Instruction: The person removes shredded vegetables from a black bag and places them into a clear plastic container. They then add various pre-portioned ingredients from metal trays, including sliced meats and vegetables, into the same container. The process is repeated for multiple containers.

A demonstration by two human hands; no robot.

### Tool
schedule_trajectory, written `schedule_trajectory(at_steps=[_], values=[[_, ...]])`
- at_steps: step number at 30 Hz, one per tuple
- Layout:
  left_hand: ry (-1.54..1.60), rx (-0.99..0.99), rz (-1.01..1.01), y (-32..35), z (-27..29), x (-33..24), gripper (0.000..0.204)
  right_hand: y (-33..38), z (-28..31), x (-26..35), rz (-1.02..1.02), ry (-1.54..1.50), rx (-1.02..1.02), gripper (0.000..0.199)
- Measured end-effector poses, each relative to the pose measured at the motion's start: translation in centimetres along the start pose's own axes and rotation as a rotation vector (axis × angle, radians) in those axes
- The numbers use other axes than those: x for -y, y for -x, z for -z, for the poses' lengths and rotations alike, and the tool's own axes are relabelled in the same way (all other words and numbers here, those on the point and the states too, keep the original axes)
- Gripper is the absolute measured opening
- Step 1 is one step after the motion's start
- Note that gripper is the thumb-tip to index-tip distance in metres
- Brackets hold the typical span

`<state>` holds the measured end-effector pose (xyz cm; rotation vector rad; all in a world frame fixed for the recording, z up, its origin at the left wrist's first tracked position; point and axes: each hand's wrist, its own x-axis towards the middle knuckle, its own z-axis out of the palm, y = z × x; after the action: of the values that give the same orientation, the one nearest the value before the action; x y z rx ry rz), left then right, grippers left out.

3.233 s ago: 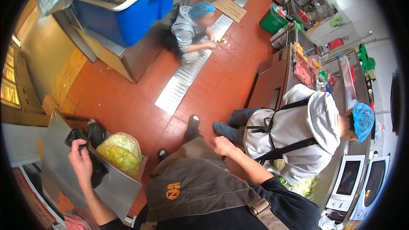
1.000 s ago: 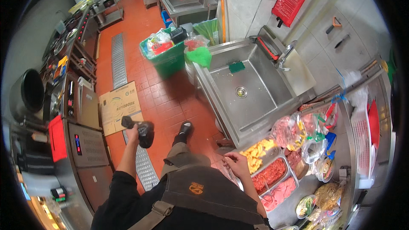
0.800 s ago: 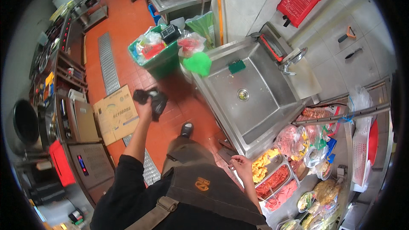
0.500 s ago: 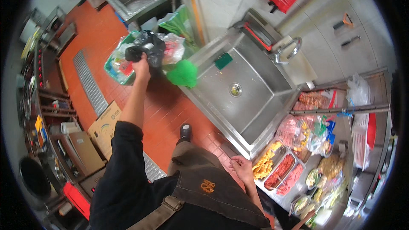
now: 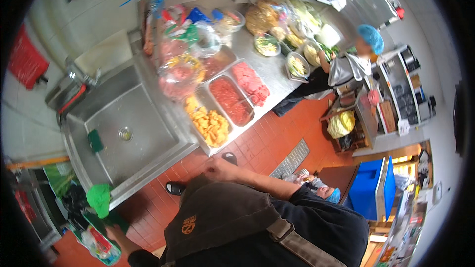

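Note:
At the lower left, my left hand (image 5: 115, 234) is low beside a dark green surface (image 5: 106, 221) and a bin of rubbish (image 5: 99, 245). Its fingers are small and blurred, so their grip does not show. My right hand (image 5: 220, 169) is in front of my apron, just off the counter's near corner, fingers curled in with nothing visible in them. On the steel counter (image 5: 282, 76) nearest that hand are metal trays of yellow battered-looking pieces (image 5: 208, 124), red minced meat (image 5: 230, 100) and pink sliced meat (image 5: 250, 83).
A steel sink (image 5: 143, 123) holds a green scouring pad (image 5: 95, 140); a bright green cloth (image 5: 100, 199) hangs at its corner. Bagged food (image 5: 180, 75) and vegetable bowls (image 5: 267, 44) occupy the counter. One person in a blue hair cap (image 5: 370, 39) handles vegetables; another cap (image 5: 334, 196) shows behind me.
My view has swung right toward the food counter. My left hand has let go of the black plastic bag, which now lies apart from it. My right hand has come in front of my apron.

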<state>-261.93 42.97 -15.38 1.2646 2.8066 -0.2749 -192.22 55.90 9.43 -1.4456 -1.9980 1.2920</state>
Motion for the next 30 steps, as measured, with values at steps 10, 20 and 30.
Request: schedule_trajectory(at_steps=[10,20,30], values=[[0.158,0.286,-0.258,27.0,-0.3,-17.8,0.020,3.9,12.3,-12.6,-0.031,-0.251,0.103,0.015],[-1.530,-0.256,-1.460,31.7,1.9,-26.9,0.022,4.1,30.8,-23.0,-0.217,-0.737,-0.048,0.016],[-4.091,-0.430,-1.809,18.9,7.9,-46.7,0.034,2.8,39.7,-30.9,-0.338,-0.987,-0.461,0.029]])
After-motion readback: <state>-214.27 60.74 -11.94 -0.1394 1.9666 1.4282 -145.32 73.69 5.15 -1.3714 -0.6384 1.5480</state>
